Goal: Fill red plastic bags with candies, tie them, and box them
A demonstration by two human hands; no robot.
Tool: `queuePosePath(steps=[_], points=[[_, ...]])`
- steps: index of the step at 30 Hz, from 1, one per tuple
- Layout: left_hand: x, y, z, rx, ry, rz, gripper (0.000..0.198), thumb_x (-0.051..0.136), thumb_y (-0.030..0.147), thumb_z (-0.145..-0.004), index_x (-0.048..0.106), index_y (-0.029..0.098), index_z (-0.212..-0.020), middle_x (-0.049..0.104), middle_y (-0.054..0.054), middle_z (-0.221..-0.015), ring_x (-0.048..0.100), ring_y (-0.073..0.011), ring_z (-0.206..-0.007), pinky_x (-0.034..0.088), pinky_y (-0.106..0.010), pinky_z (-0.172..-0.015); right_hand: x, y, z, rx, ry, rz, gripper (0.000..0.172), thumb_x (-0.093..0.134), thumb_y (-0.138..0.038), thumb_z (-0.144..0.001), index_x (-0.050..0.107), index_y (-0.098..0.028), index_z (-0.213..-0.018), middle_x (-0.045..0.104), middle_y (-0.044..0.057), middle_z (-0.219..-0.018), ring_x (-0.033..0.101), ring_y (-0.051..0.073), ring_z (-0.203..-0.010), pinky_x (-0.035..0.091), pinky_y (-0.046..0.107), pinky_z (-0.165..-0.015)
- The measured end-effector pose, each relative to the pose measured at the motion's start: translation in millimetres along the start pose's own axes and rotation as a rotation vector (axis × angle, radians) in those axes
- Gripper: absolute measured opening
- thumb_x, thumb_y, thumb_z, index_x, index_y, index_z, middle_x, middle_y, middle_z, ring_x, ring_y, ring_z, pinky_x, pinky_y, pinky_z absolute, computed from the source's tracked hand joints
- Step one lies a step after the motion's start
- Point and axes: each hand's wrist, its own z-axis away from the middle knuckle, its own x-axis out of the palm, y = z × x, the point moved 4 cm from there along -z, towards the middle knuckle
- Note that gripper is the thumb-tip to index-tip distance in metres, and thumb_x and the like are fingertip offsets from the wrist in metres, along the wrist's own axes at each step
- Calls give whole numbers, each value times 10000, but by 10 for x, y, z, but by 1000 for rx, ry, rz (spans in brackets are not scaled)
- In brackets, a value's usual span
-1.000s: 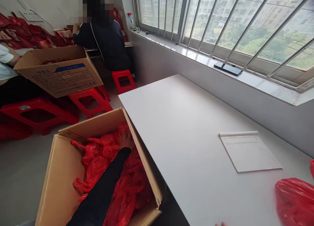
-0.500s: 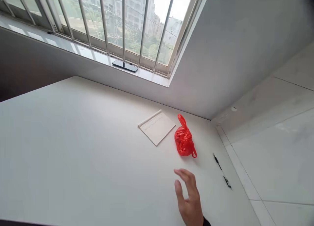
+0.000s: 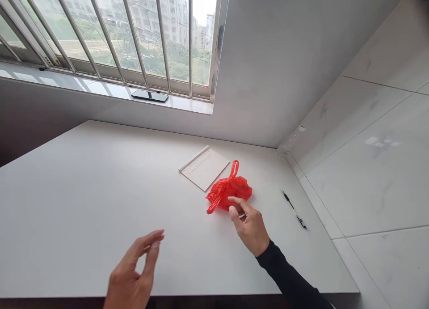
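Observation:
A red plastic bag with two looped handles lies on the white table, its near left handle spread toward the front. My right hand is at the bag's near right side, thumb and forefinger a small gap apart, overlapping the bag in view; whether it touches the plastic is unclear. My left hand hovers over the front of the table, left of the bag, holding nothing, its thumb near the bent fingers. Just behind the bag is a pale notepad with faint writing.
A black and clear pen lies to the right, near the tiled wall. On the windowsill rests a dark phone, below a barred window. The table's front edge runs along the bottom.
My left hand has come into view. My right hand has moved forward to the bag, which now lies turned and more spread out, closer to the notepad. The camera view has shifted.

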Motion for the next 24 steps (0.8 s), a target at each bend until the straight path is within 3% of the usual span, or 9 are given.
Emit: queuePosePath(steps=[3, 5, 7, 10, 12, 14, 17, 21, 24], points=[[506, 274, -76, 88, -177, 47, 308, 524, 453, -951, 698, 296, -1151, 735, -51, -1183, 709, -244, -1009, 594, -348, -733, -147, 24, -146, -165, 159, 189, 377, 473, -323, -987, 599, -219, -1326, 648, 103, -1266, 589, 270, -1192, 498, 474, -1040], [869, 451, -208, 151, -209, 59, 347, 472, 388, -973, 659, 270, -1241, 681, -71, -1301, 641, -255, -1178, 570, -394, -896, -129, 120, -304, -221, 145, 271, 524, 511, -289, -951, 468, -207, -1466, 567, 118, -1409, 455, 312, -1355, 376, 572, -1149], [1163, 577, -335, 178, -200, 53, 406, 438, 370, -984, 600, 242, -1334, 648, -96, -1353, 569, -270, -1279, 509, -448, -1013, -54, 208, -404, -217, 86, 281, 623, 547, -258, -919, 385, -203, -1519, 582, 121, -1400, 489, 323, -1320, 315, 642, -1165], [1414, 667, -376, 186, -209, 28, 460, 455, 405, -983, 542, 226, -1398, 720, -106, -1168, 629, -284, -1105, 520, -481, -945, 35, 236, -342, -211, 26, 244, 452, 553, -191, -895, 556, -208, -1347, 690, 93, -1222, 613, 295, -1125, 397, 622, -1108], [1459, 668, -285, 203, -241, 6, 375, 520, 427, -951, 640, 250, -1259, 744, -71, -983, 644, -271, -906, 526, -471, -866, 15, 228, -192, -211, -7, 212, 343, 548, -148, -875, 632, -214, -1201, 716, 71, -1136, 633, 269, -1063, 506, 518, -1016], [1412, 625, -159, 219, -267, -17, 229, 569, 427, -916, 719, 262, -970, 725, -43, -838, 618, -250, -779, 509, -451, -820, -94, 250, -23, -200, -34, 177, 325, 529, -126, -867, 649, -225, -1153, 722, 55, -1083, 642, 245, -1026, 559, 434, -926], [1189, 495, -45, 186, -222, -49, 253, 555, 412, -917, 668, 248, -761, 669, -30, -721, 590, -231, -699, 491, -406, -739, -389, 395, 168, -88, 3, 85, 244, 489, -171, -910, 668, -227, -1067, 717, 56, -1034, 657, 227, -955, 573, 396, -856], [852, 435, -32, 84, -32, -66, 255, 498, 436, -955, 662, 247, -1002, 697, -84, -1000, 648, -265, -886, 513, -366, -659, -706, 554, 321, 83, 165, 5, 205, 492, -264, -935, 640, -220, -1071, 685, 83, -1096, 644, 248, -1008, 564, 428, -884], [897, 654, 24, 193, -115, -26, 440, 514, 385, -942, 540, 285, -1369, 603, -107, -1354, 583, -299, -1213, 539, -448, -897, -657, 407, 360, 20, 104, -10, 414, 558, -291, -911, 539, -246, -1322, 611, 94, -1263, 564, 271, -1211, 526, 466, -998]])
